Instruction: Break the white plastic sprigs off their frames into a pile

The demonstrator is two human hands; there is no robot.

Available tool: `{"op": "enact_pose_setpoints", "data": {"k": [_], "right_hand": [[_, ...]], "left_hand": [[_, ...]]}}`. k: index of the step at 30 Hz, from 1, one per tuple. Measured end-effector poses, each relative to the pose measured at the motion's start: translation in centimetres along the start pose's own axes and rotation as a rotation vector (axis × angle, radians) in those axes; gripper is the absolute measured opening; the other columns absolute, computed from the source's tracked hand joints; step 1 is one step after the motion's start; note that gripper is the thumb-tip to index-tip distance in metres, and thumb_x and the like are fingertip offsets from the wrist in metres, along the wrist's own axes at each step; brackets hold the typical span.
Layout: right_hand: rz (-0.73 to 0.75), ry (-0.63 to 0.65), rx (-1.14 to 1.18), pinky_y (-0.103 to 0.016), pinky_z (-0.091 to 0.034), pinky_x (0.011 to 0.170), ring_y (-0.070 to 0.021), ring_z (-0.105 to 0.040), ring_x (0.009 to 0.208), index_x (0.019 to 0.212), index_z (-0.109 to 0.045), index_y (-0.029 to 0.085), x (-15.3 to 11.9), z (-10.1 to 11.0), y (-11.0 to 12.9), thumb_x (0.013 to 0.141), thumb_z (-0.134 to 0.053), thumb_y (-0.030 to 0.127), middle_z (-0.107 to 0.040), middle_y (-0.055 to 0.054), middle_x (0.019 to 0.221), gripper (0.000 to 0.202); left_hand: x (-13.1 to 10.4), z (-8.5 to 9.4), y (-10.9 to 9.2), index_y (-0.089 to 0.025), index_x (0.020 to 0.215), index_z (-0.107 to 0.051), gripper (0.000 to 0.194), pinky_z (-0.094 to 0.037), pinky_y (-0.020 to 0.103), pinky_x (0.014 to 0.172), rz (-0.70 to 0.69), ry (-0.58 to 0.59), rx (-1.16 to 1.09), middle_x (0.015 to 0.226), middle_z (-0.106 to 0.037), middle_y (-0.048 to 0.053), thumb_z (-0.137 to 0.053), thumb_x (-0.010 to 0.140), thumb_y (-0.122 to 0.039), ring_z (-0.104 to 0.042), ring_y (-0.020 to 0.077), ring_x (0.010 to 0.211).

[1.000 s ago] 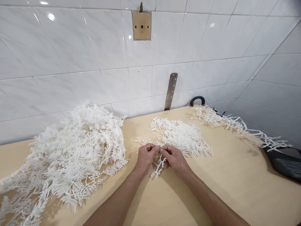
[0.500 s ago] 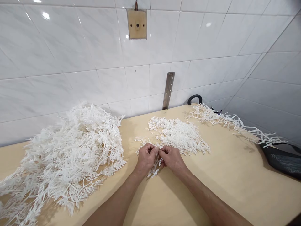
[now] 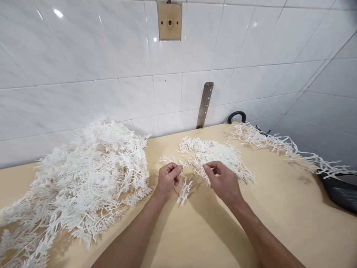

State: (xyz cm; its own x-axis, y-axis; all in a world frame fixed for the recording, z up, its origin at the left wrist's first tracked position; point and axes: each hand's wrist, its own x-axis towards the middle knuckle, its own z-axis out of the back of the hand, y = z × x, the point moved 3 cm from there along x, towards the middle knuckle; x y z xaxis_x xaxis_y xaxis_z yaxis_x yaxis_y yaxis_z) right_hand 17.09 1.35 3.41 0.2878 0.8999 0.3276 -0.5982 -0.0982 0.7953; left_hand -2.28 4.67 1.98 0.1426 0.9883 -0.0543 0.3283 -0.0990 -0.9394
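Note:
My left hand (image 3: 167,179) pinches a white branched plastic sprig (image 3: 173,160) between thumb and fingertips. Just below the fingertips is another forked white piece (image 3: 184,192); whether it joins the held sprig I cannot tell. To the right, my right hand (image 3: 224,181) is closed in a pinch at the front edge of a small heap of short white twigs (image 3: 220,154). Anything between its fingertips is too small to make out. A large tangled mound of white branched sprigs (image 3: 97,175) lies left of my left hand.
Longer bare white stems (image 3: 279,143) stretch along the right rear of the wooden table (image 3: 279,223). They reach a black bag-like object (image 3: 340,190) at the right edge. A metal bracket (image 3: 205,106) and a black curved handle (image 3: 236,116) stand by the tiled wall.
My hands have come apart from where they met over the sprig. My right hand has moved right, toward the small heap, while my left hand keeps hold of the sprig. The view has shifted slightly.

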Motion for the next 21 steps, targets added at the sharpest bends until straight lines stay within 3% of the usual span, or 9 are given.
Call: {"op": "enact_pose_setpoints", "data": {"k": [4,7,11,14,21], "right_hand": [[0.2,-0.359,-0.154,-0.034,-0.055,0.064,-0.0212,-0.064,0.075,0.097,-0.066,0.016,1.9,3.3,-1.4,0.09,-0.053,0.045,-0.068,-0.011,0.092,0.032],[0.254,-0.448,-0.312,-0.048,-0.053,0.087,-0.0329,-0.058,0.11,0.106,-0.064,0.013,3.2,4.5,-3.7,0.088,-0.053,0.046,-0.063,-0.02,0.116,0.039],[0.084,-0.294,-0.424,-0.059,-0.04,0.103,-0.0393,-0.043,0.131,0.126,-0.056,0.007,4.7,4.3,-7.1,0.09,-0.046,0.05,-0.051,-0.026,0.137,0.058],[0.011,-0.152,-0.433,-0.057,-0.036,0.108,-0.0365,-0.041,0.134,0.135,-0.051,0.01,5.3,3.6,-8.3,0.093,-0.038,0.052,-0.049,-0.023,0.141,0.061],[0.138,-0.004,-0.363,-0.051,-0.036,0.111,-0.0326,-0.046,0.131,0.128,-0.058,0.013,4.1,0.3,-7.5,0.094,-0.038,0.049,-0.056,-0.019,0.135,0.053]], "left_hand": [[-0.1,-0.2,-1.2,-0.015,0.063,-0.056,0.028,-0.025,0.019,0.04,0.008,0.082,-0.095,0.054,-0.049,-0.002,-0.076,0.067,-0.034,-0.038,0.0063,0.045],[-0.2,-0.3,-2.2,-0.015,0.063,-0.056,0.027,-0.023,0.019,0.04,0.021,0.15,-0.127,0.059,-0.052,-0.001,-0.076,0.065,-0.032,-0.039,0.0062,0.046],[-0.4,-0.4,-3.4,-0.015,0.064,-0.056,0.026,-0.022,0.019,0.04,0.024,0.187,-0.127,0.059,-0.053,-0.001,-0.076,0.064,-0.03,-0.04,0.0064,0.047],[-0.6,-0.5,-3.8,-0.015,0.064,-0.056,0.025,-0.023,0.019,0.041,0.029,0.176,-0.107,0.056,-0.052,-0.002,-0.075,0.064,-0.031,-0.039,0.0061,0.046],[-0.6,-0.9,-3.1,-0.016,0.066,-0.056,0.031,-0.024,0.019,0.041,0.013,0.206,0.008,0.053,-0.048,-0.003,-0.076,0.067,-0.038,-0.038,0.0057,0.045]]}}
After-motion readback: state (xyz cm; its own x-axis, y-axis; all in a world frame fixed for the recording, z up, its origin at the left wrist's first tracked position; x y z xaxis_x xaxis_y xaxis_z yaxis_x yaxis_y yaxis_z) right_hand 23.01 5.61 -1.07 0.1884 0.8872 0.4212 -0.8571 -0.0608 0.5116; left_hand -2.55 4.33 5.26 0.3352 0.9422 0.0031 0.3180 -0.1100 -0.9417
